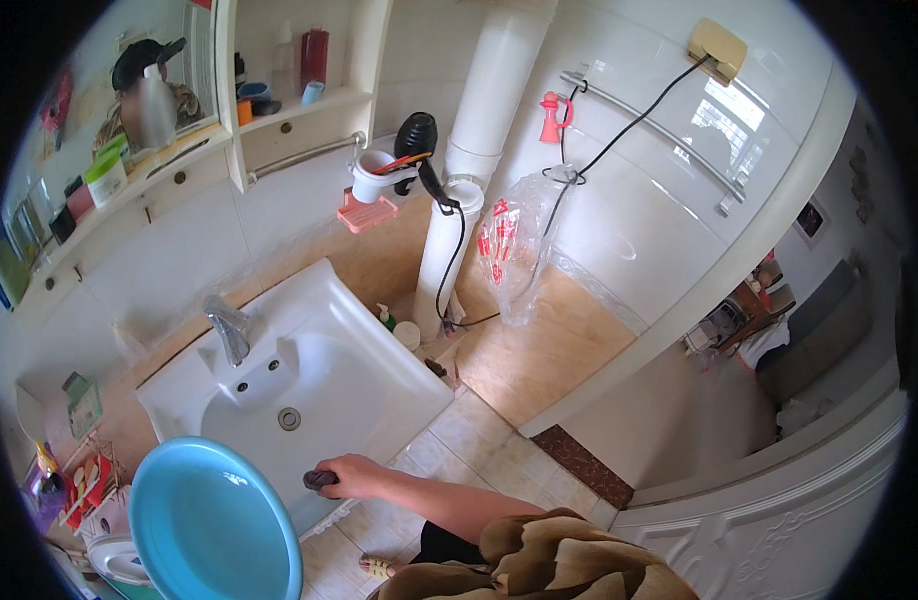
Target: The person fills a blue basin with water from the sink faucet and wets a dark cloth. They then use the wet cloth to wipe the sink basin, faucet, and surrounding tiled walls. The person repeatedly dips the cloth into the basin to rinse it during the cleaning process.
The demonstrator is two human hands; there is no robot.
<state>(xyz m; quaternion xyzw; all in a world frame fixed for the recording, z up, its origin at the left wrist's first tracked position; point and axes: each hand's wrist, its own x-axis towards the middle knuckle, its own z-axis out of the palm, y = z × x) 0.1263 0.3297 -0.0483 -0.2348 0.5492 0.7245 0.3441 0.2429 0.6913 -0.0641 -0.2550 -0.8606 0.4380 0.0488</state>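
Observation:
My right hand [348,478] reaches over the front rim of the white sink [361,405]. Its fingers are closed around a small, dark, bunched item, perhaps a cloth or scrubber [320,480]. Left of that hand is a light blue plastic basin [203,525], tilted and covering the sink's near left corner. My left hand is out of view, and what supports the basin cannot be seen. At the back of the sink stands a chrome faucet [228,330], with a round metal drain [289,419] below it in the bowl.
A mirror cabinet [301,135] with bottles and jars hangs above the sink. A black hair dryer [415,142] sits in a wall holder; its cord runs past a white pipe [444,262] and a clear plastic bag [515,255]. A wire rack [91,480] stands left. A doorway opens right.

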